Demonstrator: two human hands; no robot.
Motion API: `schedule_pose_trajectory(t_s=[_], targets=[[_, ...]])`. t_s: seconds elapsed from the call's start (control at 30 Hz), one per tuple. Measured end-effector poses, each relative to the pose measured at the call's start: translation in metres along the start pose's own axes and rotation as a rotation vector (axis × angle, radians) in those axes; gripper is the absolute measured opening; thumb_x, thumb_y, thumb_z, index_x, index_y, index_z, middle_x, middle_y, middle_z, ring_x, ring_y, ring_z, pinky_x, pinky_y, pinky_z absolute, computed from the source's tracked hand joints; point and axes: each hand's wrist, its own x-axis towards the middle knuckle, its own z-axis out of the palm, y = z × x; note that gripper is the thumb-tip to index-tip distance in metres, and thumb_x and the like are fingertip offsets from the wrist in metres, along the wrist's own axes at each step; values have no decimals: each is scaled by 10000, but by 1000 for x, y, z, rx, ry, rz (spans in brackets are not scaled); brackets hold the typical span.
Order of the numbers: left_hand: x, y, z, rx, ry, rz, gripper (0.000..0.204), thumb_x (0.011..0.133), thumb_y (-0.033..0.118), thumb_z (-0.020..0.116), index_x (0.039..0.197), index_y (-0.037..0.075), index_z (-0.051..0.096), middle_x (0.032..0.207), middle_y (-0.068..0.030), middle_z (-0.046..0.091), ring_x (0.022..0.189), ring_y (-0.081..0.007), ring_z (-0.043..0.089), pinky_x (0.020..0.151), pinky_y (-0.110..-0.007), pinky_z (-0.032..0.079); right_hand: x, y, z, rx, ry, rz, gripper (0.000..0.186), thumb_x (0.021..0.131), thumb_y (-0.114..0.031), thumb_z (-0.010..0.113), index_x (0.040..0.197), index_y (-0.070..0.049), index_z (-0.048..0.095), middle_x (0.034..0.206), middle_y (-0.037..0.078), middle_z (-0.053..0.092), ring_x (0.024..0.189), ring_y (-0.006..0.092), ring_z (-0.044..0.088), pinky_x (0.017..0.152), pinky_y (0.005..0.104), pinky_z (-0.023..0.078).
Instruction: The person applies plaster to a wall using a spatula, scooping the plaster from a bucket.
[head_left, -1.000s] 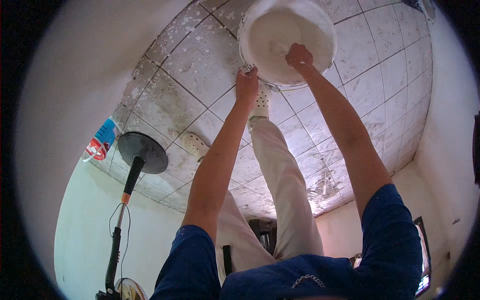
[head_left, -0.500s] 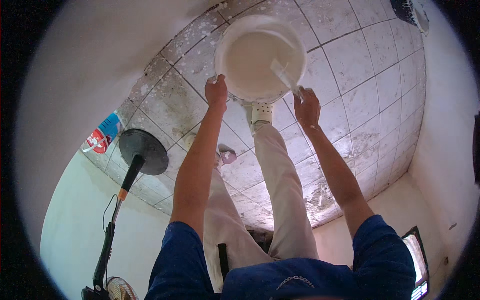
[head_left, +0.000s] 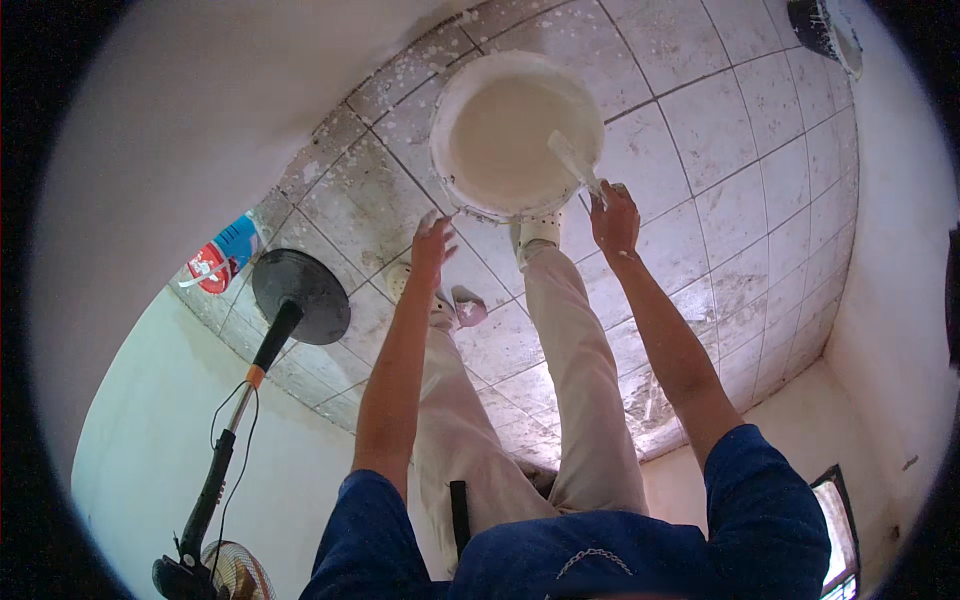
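From the head view, my right hand (head_left: 615,220) grips the end of a flat, pale-smeared scraper (head_left: 571,157) at the right side of a round white bucket (head_left: 440,135) on the speckled tile floor (head_left: 700,130). My fingers on that side are closed around the tool, its long axis slanting away from me and leftward, from my grip across the near right rim to a blade over the pale, creamy mixture (head_left: 505,145). Whether the blade touches the surface I cannot tell.

My left hand (head_left: 430,250), fingers loosely parted, is by the near left rim; whether the fingertips meet the rim is unclear, and I see nothing held. The bucket lies ahead of both hands, between them, its near edge just beyond my shoe (head_left: 541,231); my right hand is the nearer to the scraper.
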Motion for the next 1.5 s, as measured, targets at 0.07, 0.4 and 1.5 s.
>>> schedule_pose_trajectory(t_s=[0.07, 0.4, 1.5], targets=[[-14, 1, -7, -62, 14, -4, 486, 786, 322, 473, 1208, 134, 320, 1128, -70, 436, 1027, -226, 427, 831, -380, 382, 1, 7, 3, -23, 12, -24, 265, 763, -196, 510, 979, -46, 541, 833, 138, 535, 739, 301, 549, 641, 389, 452], [-145, 46, -58, -280, 76, 72, 416, 822, 326, 445, 1124, 41, 408, 1064, -94, 494, 942, -230, 495, 755, -345, 428, 15, -86, -116, 663, -134, 94, 187, 745, -204, 565, 710, -23, 597, 523, -7, 460, 518, 74, 403, 489, 241, 335], [-516, 177, -265, -768, 231, 868, 347, 818, 263, 461, 1084, 41, 439, 1000, -75, 512, 872, -185, 532, 724, -289, 432, -248, -667, -299, 1282, -825, -673, 229, 752, -84, 571, 959, 11, 551, 717, 24, 561, 575, 64, 470, 482, 206, 337]])
